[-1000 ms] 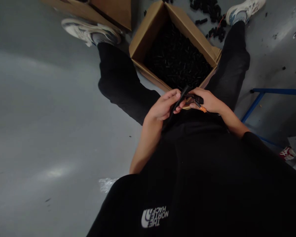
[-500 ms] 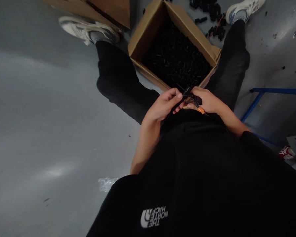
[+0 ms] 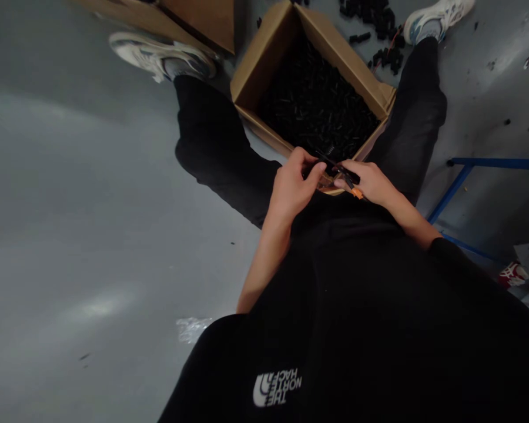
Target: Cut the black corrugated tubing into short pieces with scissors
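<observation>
My right hand (image 3: 372, 183) is closed around a slim black tool with an orange end (image 3: 356, 192). The dark shaft of this tool points up and left, past my fingertips; its exact kind is unclear. Just to its left, my left hand (image 3: 293, 187) has thumb and fingers bent toward each other around something dark, mostly hidden. A small ribbed black piece (image 3: 330, 151) shows just above the gap between both hands; whether anything holds it is unclear. Under and beyond the hands stands an open cardboard box (image 3: 264, 59) holding many small black parts (image 3: 320, 103).
My legs, in black trousers (image 3: 216, 135), straddle the box. More black parts (image 3: 379, 20) lie on the grey floor at the upper right. Another cardboard box (image 3: 207, 20) stands at upper left. A blue metal frame (image 3: 498, 163) is at right, and clear plastic film (image 3: 191, 329) lies lower left.
My left hand has turned more upright and its fingers have drawn back from the tool. The ribbed black piece appears slightly higher, apart from the fingertips. My right hand has barely moved.
</observation>
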`<state>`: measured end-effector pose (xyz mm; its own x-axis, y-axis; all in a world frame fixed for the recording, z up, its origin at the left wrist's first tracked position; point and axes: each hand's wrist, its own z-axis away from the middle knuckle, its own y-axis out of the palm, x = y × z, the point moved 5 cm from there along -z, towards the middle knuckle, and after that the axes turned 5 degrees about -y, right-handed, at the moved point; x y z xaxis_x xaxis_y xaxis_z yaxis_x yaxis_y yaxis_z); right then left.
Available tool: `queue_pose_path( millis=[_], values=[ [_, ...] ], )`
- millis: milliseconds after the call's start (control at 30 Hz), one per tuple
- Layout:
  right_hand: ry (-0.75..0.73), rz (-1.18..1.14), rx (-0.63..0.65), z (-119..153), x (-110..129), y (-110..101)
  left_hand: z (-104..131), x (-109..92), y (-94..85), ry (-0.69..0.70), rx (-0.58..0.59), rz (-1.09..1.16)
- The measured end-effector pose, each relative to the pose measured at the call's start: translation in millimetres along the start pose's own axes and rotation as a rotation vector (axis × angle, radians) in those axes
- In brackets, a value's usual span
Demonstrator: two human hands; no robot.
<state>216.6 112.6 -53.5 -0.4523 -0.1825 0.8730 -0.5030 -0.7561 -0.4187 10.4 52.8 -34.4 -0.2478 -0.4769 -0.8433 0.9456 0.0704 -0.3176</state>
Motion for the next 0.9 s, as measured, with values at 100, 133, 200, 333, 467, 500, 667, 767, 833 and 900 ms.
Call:
queue_pose_path(
  millis=[100, 133, 200, 333, 467, 500, 667, 767, 833, 900],
  values=[
    [0.017, -0.042, 0.012, 0.5, 0.4, -0.2, 4.3, 0.4, -1.0, 0.01, -0.075, -0.057],
    [0.022, -0.033, 0.024, 0.1, 0.6, 0.2, 5.6, 1.1, 1.4, 0.007, -0.066, -0.068],
    [0.028, 0.0, 0.038, -1.0, 0.6, 1.2, 7.4, 3.0, 6.8, -0.006, -0.033, -0.084],
    [0.024, -0.062, -0.003, 0.2, -3.5, 1.7, 3.9, 9.4, -1.0, -0.017, -0.066, -0.108],
    [0.12, -0.066, -0.025, 7.3, -18.1, 0.6, -4.1, 18.1, -34.4, 0.028, -0.305, -0.037],
    [0.158, -0.029, -0.012, 8.6, -22.0, 1.2, -6.1, 20.1, -37.7, 0.044, -0.311, -0.022],
    [0.195, -0.005, 0.048, 10.1, -30.5, 14.3, -12.4, 31.4, -7.4, -0.012, -0.008, -0.102],
    [0.124, -0.021, 0.069, 13.8, -31.7, 24.6, -10.0, 39.0, 24.6, -0.107, 0.193, -0.15],
    [0.064, 0.002, 0.069, 18.7, -31.6, 27.5, -8.5, 41.3, 41.0, -0.128, 0.243, -0.13],
    [0.011, 0.055, 0.09, 24.9, -28.5, 27.0, -8.7, 41.5, 49.2, -0.125, 0.188, -0.112]
  ],
)
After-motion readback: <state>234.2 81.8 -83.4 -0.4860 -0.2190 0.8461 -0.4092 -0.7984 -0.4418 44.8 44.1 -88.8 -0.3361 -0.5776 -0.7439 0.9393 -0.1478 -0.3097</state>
